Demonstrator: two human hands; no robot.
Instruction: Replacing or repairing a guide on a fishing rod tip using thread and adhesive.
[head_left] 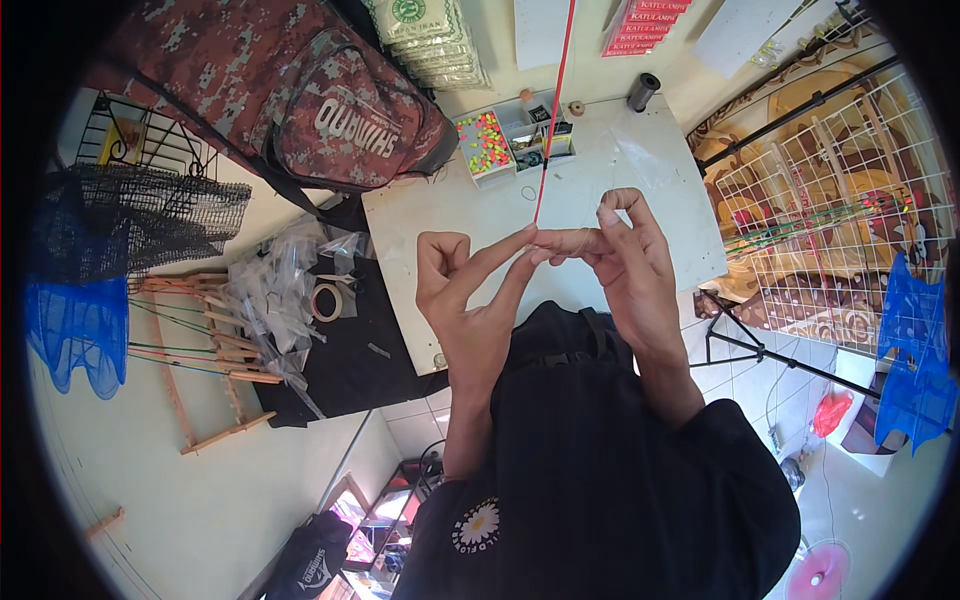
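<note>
A thin red rod (556, 100) with a dark band slants down from the top of the view to my fingertips, over the white table. My left hand (470, 305) pinches its lower end between thumb and index finger; the other fingers are curled. From the right, a finger of my right hand (640, 270) reaches to the same tip and meets the left fingertips. The raised thumb and fingers of that hand are closed on a fine pale line (590, 205), which is hard to see against the table. What exactly lies between the touching fingertips is hidden.
On the white table (400, 215) are a tray of colourful beads (486, 143), a compartment box (568, 143) and a black spool (644, 92). A camouflage bag (350, 110) stands far left. Plastic bags (275, 290) and a tape roll (316, 302) lie left; a wire rack (810, 190) stands right.
</note>
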